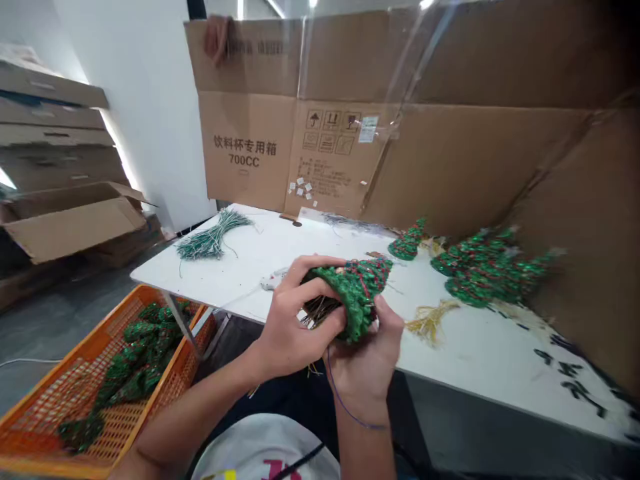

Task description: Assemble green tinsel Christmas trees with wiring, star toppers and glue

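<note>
A small green beaded Christmas tree [361,288] with red trim is gripped by both hands in front of the white table's [250,260] near edge. My left hand [290,320] wraps its fingers over the tree's base, where thin wires stick out. From below, my right hand [367,360] cups the tree, thumb pressed on its side. A thin purple thread hangs by the right wrist.
Several finished green trees [480,270] lie at the table's right, one [407,241] further back. A bundle of green wires [213,237] lies at the left, yellow threads [430,321] near the front. An orange crate [55,407] with green pieces sits on the floor. Cardboard walls [450,153] surround the table.
</note>
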`<state>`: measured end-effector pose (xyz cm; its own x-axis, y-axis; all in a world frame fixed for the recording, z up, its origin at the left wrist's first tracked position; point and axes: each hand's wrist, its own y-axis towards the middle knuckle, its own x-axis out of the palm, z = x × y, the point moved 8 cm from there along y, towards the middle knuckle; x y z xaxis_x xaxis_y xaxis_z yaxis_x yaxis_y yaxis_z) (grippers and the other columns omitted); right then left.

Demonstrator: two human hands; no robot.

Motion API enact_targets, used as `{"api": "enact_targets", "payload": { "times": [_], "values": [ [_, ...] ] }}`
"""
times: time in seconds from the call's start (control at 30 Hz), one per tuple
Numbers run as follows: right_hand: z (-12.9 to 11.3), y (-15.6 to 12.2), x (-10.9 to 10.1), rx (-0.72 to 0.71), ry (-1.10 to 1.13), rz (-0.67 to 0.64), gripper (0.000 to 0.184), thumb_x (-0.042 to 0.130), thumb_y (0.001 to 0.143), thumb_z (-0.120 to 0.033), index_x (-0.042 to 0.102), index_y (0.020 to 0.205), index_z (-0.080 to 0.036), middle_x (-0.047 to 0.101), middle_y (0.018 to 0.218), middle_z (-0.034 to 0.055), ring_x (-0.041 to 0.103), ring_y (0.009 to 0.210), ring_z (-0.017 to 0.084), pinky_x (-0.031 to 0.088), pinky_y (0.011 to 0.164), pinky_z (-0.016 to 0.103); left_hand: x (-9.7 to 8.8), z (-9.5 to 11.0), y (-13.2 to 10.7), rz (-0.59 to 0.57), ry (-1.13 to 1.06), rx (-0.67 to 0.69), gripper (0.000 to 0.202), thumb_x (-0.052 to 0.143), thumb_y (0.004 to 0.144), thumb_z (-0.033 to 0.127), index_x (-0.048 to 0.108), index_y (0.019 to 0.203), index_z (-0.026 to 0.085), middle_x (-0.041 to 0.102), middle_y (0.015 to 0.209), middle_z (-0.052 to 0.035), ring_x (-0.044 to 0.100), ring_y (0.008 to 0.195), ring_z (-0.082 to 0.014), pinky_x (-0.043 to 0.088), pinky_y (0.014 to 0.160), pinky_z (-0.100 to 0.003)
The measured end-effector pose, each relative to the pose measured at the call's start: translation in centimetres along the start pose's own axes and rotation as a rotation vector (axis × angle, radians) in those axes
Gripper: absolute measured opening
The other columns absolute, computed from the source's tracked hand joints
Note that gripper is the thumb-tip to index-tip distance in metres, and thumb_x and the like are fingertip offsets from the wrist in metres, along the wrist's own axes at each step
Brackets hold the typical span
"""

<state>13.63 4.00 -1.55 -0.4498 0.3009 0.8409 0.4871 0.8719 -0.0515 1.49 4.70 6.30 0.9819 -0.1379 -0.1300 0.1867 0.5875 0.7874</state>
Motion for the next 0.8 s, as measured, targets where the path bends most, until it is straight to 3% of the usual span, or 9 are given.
{"api": "enact_targets", "payload": {
  "times": [0.23, 0.43, 0.8],
  "values": [
    [0.95, -0.22, 0.05, 0.132, 0.032, -0.023, 0.043, 0.086, 0.078, -0.049, 0.083, 0.112, -0.022, 0.086, 0.104, 0.0023, 0.08, 0.087, 0.018, 0.065, 0.076, 0.027, -0.31, -0.19, -0.19, 0.05, 0.016, -0.017, 0.017, 0.076, 0.089, 0.004, 0.075, 0.091, 0.02, 0.072, 0.132, -0.0073, 0.07, 0.122, -0.0245, 0.057, 0.107, -0.042],
    [0.56, 0.01, 0.56, 0.038, -0.004, -0.043, 0.039, 0.083, 0.078, -0.043, 0.083, 0.111, -0.022, 0.086, 0.099, 0.0009, 0.079, 0.083, 0.017, 0.063, 0.074, 0.025, -0.41, -0.08, -0.3, 0.073, 0.035, -0.007, 0.019, 0.073, 0.091, 0.002, 0.076, 0.093, 0.021, 0.072, 0.132, -0.0073, 0.07, 0.123, -0.0245, 0.058, 0.105, -0.041],
    [0.76, 0.21, 0.55, 0.05, 0.019, -0.057, 0.033, 0.085, 0.076, -0.04, 0.083, 0.103, -0.021, 0.084, 0.092, 0.0001, 0.077, 0.079, 0.016, 0.063, 0.069, 0.023, -0.44, -0.26, -0.67, 0.12, 0.106, 0.035, 0.019, 0.073, 0.092, 0.002, 0.075, 0.093, 0.021, 0.074, 0.128, -0.0071, 0.071, 0.12, -0.0239, 0.06, 0.102, -0.042]
  ]
}}
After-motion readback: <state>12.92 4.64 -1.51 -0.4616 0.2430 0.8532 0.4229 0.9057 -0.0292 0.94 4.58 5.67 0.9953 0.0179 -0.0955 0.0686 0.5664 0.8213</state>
